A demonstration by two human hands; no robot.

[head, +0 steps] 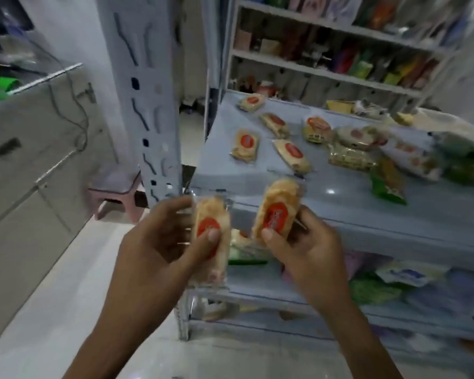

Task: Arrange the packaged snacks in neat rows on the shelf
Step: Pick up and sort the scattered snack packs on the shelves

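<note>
Hands at the front edge of the pale blue shelf board (326,212), each gripping one packaged snack. Left hand (159,242) curls thumb and fingers round a clear-wrapped, pale golden oblong cake with a red oval label (209,236), its long axis roughly upright and tipped slightly away from the viewer; it hangs in front of the board's front left corner, not yet over the board. Right hand (304,242) pinches a second, matching red-labelled cake packet (277,212) by its lower end, the long axis leaning up and to the right, so its free end already overlaps the board's front edge. Right hand is therefore judged nearer to a placing position. On the board behind, four similar packets (245,144) lie loosely scattered at differing angles toward the left, with a jumble of mixed snack bags (350,157) to the right. Judged requirement: lay each held packet flat, its long axis parallel to its neighbours. White slotted upright post (148,105) stands left of the board.
</note>
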